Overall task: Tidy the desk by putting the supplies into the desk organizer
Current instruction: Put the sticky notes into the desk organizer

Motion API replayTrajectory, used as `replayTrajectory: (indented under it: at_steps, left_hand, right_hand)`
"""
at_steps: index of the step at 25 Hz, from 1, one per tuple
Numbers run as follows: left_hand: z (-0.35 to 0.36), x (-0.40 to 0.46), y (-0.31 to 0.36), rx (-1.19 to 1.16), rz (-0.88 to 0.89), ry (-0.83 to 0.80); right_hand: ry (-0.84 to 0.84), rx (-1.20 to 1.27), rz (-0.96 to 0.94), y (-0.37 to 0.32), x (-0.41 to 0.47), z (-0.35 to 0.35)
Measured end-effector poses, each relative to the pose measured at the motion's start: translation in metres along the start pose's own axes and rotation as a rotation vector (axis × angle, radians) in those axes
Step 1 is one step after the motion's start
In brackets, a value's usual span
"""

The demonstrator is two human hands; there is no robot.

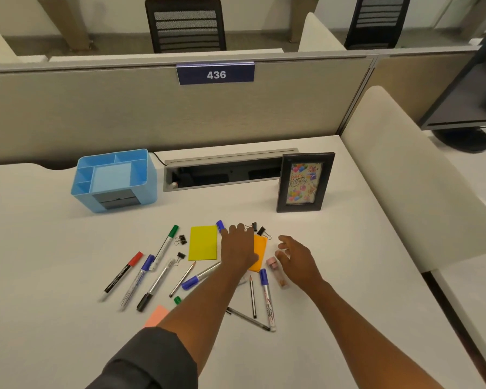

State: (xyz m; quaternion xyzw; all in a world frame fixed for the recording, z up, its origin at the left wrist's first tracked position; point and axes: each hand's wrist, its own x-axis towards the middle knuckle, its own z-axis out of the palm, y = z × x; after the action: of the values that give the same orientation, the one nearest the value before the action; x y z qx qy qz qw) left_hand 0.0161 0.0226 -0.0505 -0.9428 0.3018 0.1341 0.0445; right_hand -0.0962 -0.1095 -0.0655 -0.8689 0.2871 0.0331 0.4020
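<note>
While the left hand (pixel 237 245) is laid flat on the orange notepad (pixel 258 252), the right hand (pixel 295 256) is held open beside it.

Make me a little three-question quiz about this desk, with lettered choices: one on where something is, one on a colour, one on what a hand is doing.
1. Where does the blue desk organizer stand?
A. Far left of the desk, near the partition
B. Right beside the picture frame
C. Under the hands

2. What colour is the sticky pad just left of the left hand?
A. Green
B. Yellow
C. White

3. What is the right hand doing?
A. Gripping a marker
B. Resting in the organizer
C. Open, fingers spread, by the small pink-capped tube

Answers: 1 A, it stands away from the scattered supplies, left of the cable tray. 2 B, the pad is plain yellow. 3 C, nothing is held in its fingers.
</note>
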Motion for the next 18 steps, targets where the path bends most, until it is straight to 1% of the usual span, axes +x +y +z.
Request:
replayTrajectory:
  at_steps: [2,5,9,12,15,18]
  left_hand:
    - [0.000,0.005,0.001,0.026,-0.008,-0.016]
    - [0.002,0.009,0.000,0.004,-0.022,-0.016]
    - [0.001,0.014,-0.006,-0.039,0.005,0.060]
    - [0.002,0.017,-0.010,-0.176,-0.027,0.070]
    - [0.006,0.019,-0.018,-0.367,-0.087,0.045]
    - [0.002,0.022,-0.024,-0.490,-0.154,0.010]
  right_hand:
    - [0.000,-0.001,-0.006,-0.001,0.002,-0.002]
    - [-0.012,-0.015,-0.014,-0.001,0.005,-0.005]
    - [-0.038,-0.032,-0.017,0.002,0.007,-0.007]
    - [-0.052,-0.040,-0.010,0.002,0.007,-0.008]
    - [-0.058,-0.052,-0.017,0.001,0.009,-0.010]
    - [-0.068,-0.056,-0.015,-0.002,0.009,-0.012]
